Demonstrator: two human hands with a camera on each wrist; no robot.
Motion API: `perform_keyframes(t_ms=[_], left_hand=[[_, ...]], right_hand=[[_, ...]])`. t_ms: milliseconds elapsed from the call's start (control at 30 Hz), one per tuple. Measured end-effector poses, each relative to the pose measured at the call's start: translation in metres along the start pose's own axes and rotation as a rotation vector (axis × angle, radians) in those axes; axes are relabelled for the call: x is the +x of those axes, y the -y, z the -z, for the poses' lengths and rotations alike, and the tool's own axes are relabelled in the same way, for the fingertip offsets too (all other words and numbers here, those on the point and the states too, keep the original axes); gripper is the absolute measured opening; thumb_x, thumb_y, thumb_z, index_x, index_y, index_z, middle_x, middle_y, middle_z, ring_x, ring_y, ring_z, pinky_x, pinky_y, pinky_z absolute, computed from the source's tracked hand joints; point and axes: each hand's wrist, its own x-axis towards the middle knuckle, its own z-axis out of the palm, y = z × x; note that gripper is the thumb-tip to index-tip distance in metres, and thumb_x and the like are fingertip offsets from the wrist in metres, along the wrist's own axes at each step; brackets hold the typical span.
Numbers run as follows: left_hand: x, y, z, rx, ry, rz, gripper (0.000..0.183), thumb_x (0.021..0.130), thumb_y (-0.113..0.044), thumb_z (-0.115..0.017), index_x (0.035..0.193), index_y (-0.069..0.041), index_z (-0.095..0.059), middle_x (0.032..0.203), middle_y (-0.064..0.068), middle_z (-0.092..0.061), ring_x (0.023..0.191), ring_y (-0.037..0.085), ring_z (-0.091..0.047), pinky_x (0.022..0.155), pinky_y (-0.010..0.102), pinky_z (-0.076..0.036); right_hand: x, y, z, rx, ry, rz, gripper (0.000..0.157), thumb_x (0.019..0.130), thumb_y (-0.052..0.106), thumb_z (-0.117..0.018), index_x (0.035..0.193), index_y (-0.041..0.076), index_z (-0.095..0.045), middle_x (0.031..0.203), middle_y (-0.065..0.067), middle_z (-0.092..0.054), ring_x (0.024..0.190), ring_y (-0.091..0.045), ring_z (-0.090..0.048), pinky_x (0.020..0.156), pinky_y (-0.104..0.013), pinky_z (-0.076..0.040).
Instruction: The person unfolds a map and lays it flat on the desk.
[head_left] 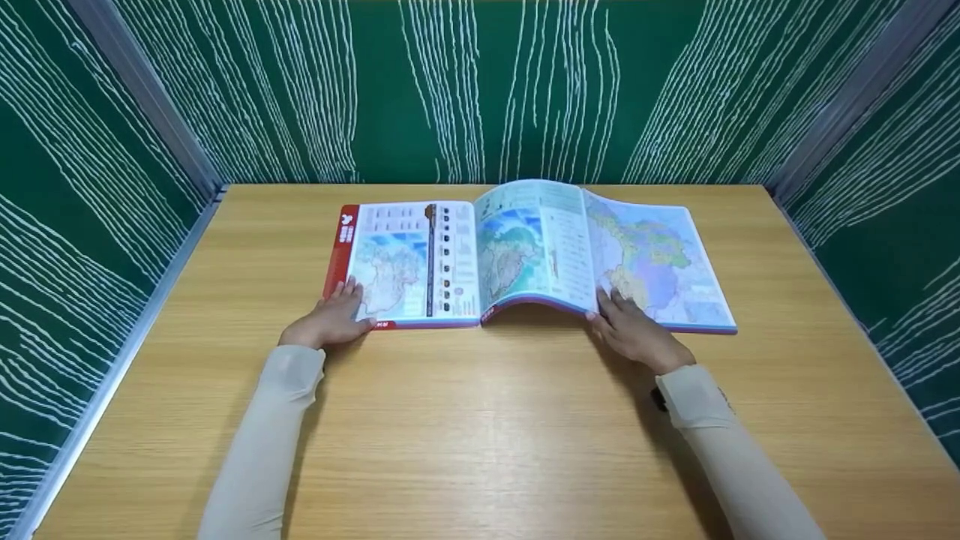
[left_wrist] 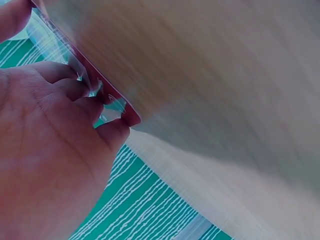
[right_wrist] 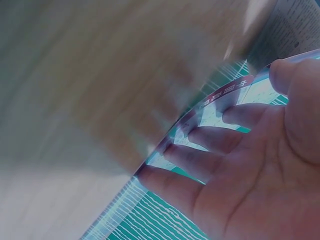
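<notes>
A map book [head_left: 405, 262] lies spread wide on the table, with coloured maps on its pages. Its left side, edged in red, is flat, while a middle page [head_left: 525, 247] arches upward from the spine. A further map page [head_left: 652, 262] extends flat to the right. My left hand [head_left: 328, 319] rests on the lower left corner, its fingertips on the red margin. At the lower edge of the right part, my right hand [head_left: 637, 330] lies with fingers extended on the map page, thumb by the arched page's corner. In the right wrist view, the fingertips [right_wrist: 170, 150] touch the page edge.
The wooden table [head_left: 480, 435] reaches back to green panels [head_left: 420, 90] with white wavy lines. Grey metal posts [head_left: 150, 90] stand at the back corners. A dark band [head_left: 659, 399] shows at the right cuff.
</notes>
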Motion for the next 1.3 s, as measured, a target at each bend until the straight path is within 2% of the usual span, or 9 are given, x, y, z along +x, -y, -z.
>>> perform_keyframes(t_ms=[333, 567, 833, 1300], left_hand=[[0.002, 0.005, 0.001, 0.009, 0.000, 0.000, 0.082, 0.096, -0.040, -0.048, 0.153, 0.000, -0.004, 0.161, 0.017, 0.009, 0.149, 0.034, 0.011, 0.119, 0.057, 0.000], [0.003, 0.009, 0.001, 0.003, -0.003, 0.006, 0.085, 0.094, -0.039, -0.051, 0.153, 0.000, -0.004, 0.161, 0.018, 0.008, 0.148, 0.036, 0.010, 0.118, 0.059, 0.001], [0.004, 0.014, 0.002, -0.014, 0.002, 0.024, 0.085, 0.093, -0.038, -0.052, 0.153, -0.002, -0.004, 0.161, 0.016, 0.009, 0.148, 0.034, 0.012, 0.118, 0.058, 0.003], [-0.003, 0.013, 0.006, -0.038, 0.007, 0.040, 0.085, 0.093, -0.039, -0.053, 0.154, -0.006, -0.003, 0.162, 0.012, 0.010, 0.149, 0.032, 0.013, 0.119, 0.056, 0.005]], right_hand=[[0.002, -0.001, -0.001, -0.004, 0.023, -0.038, 0.072, 0.103, 0.051, -0.025, 0.154, 0.005, -0.005, 0.157, -0.031, -0.003, 0.140, -0.056, -0.005, 0.113, -0.065, -0.015], [0.002, -0.004, -0.001, -0.007, 0.018, -0.033, 0.073, 0.103, 0.050, -0.027, 0.153, 0.001, -0.009, 0.156, -0.034, -0.004, 0.139, -0.059, -0.005, 0.111, -0.068, -0.014], [0.000, -0.003, 0.000, -0.022, 0.005, -0.058, 0.073, 0.102, 0.051, -0.031, 0.154, 0.003, -0.011, 0.156, -0.032, -0.006, 0.140, -0.057, -0.007, 0.111, -0.067, -0.016], [-0.002, -0.001, 0.003, -0.052, 0.017, -0.090, 0.074, 0.101, 0.053, -0.034, 0.154, 0.004, -0.013, 0.156, -0.032, -0.007, 0.140, -0.057, -0.007, 0.109, -0.069, -0.018]])
